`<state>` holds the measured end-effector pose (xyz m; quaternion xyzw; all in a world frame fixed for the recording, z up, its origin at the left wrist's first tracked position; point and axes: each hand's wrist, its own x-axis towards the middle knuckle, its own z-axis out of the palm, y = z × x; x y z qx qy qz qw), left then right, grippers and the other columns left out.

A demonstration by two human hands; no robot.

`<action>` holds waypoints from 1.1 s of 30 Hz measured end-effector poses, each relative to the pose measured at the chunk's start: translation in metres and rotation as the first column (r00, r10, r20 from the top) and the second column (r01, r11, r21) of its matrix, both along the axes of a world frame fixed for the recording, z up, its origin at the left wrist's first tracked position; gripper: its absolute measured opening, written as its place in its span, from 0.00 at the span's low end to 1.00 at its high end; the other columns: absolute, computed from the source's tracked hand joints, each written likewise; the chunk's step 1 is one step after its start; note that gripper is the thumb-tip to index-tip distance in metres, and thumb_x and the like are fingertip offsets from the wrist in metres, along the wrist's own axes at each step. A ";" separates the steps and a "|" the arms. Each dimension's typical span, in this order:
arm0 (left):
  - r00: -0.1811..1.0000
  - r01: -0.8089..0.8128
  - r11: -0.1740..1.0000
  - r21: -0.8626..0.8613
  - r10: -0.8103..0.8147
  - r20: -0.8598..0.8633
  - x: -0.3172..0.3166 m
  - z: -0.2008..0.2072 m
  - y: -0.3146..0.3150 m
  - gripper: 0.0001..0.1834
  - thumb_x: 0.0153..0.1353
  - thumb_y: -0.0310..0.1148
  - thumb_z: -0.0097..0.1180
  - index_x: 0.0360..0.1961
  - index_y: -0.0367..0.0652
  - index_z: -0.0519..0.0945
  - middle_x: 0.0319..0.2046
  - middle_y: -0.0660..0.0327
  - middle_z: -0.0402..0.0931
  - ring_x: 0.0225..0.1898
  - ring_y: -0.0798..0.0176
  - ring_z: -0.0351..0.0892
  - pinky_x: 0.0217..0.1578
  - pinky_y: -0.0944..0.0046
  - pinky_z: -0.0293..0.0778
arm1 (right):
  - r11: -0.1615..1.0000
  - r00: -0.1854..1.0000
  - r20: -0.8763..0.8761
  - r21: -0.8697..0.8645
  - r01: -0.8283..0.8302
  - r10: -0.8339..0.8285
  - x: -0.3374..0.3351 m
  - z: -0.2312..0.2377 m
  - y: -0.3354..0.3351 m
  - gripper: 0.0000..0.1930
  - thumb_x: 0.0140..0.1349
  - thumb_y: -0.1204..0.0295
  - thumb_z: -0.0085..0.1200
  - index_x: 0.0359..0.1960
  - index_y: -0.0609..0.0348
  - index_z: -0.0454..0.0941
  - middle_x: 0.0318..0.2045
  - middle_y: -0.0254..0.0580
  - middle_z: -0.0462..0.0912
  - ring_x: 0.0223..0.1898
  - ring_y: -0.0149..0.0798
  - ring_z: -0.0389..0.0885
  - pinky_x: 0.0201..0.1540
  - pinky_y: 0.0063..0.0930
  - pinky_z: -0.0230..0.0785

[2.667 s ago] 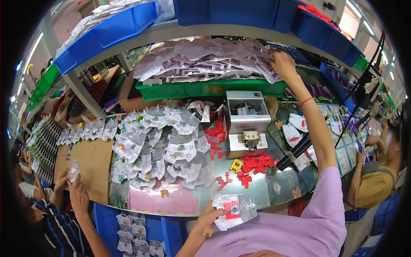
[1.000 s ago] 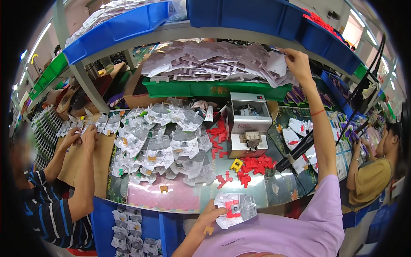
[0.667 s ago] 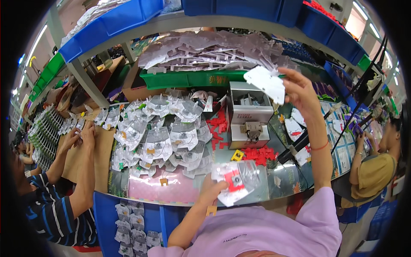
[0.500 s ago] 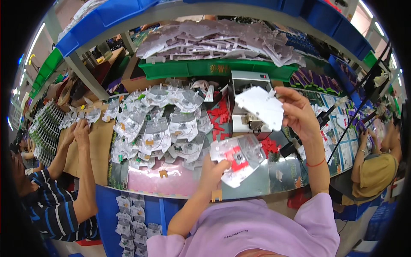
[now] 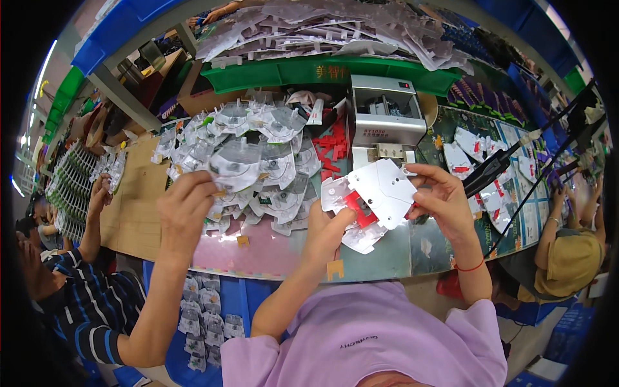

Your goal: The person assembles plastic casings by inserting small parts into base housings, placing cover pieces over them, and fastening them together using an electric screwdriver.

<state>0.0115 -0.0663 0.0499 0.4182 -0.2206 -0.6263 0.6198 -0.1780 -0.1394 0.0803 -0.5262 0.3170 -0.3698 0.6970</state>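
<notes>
My left hand (image 5: 324, 235) grips a clear plastic housing (image 5: 334, 193) with a red insert (image 5: 359, 209) in it, thumb lying near the red part. From the other side, my right hand (image 5: 445, 197) pinches a white plastic plate (image 5: 383, 187) by its edge. This flat, angular plate, with a few small holes, lies over the housing and covers much of it. Whether the two are joined, I cannot tell. Both parts are held above the table, in front of a silver machine (image 5: 389, 97).
Many clear housings (image 5: 235, 158) are piled to my left, where a co-worker's hand (image 5: 186, 203) touches one. Red parts (image 5: 332, 145) lie beside the machine. Behind stands a green bin (image 5: 271, 79) heaped with white plates. Black rod-like arms (image 5: 487, 171) jut in at the right.
My right hand has brought the white plate down and left onto the clear housing. The co-worker's hand has come over to the pile. The view has tilted downward.
</notes>
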 end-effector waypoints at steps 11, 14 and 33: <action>0.997 0.057 0.998 -0.006 -0.057 0.059 -0.002 -0.003 -0.002 0.16 0.45 0.22 0.48 0.39 0.31 0.71 0.32 0.59 0.74 0.31 0.69 0.74 0.33 0.69 0.72 | 0.909 0.960 -0.257 -0.418 -0.003 -0.115 -0.011 0.006 0.004 0.18 0.49 0.85 0.50 0.45 0.65 0.73 0.35 0.42 0.74 0.34 0.30 0.76 0.32 0.18 0.73; 0.990 0.108 0.994 -0.013 -0.107 0.093 -0.001 -0.006 0.000 0.17 0.44 0.22 0.48 0.39 0.31 0.71 0.32 0.59 0.74 0.32 0.69 0.74 0.34 0.69 0.71 | 0.667 0.868 -0.399 -0.736 -0.113 -0.294 -0.009 0.020 0.006 0.17 0.45 0.85 0.53 0.40 0.62 0.76 0.36 0.44 0.74 0.33 0.34 0.76 0.31 0.20 0.72; 0.950 0.253 0.967 0.041 -0.256 0.178 -0.002 0.009 0.003 0.17 0.44 0.22 0.48 0.39 0.30 0.71 0.33 0.59 0.74 0.34 0.70 0.73 0.36 0.69 0.70 | 0.240 0.797 -0.474 -0.880 -0.410 -0.375 -0.015 0.019 0.005 0.14 0.36 0.83 0.55 0.29 0.62 0.79 0.28 0.41 0.75 0.29 0.40 0.74 0.28 0.26 0.68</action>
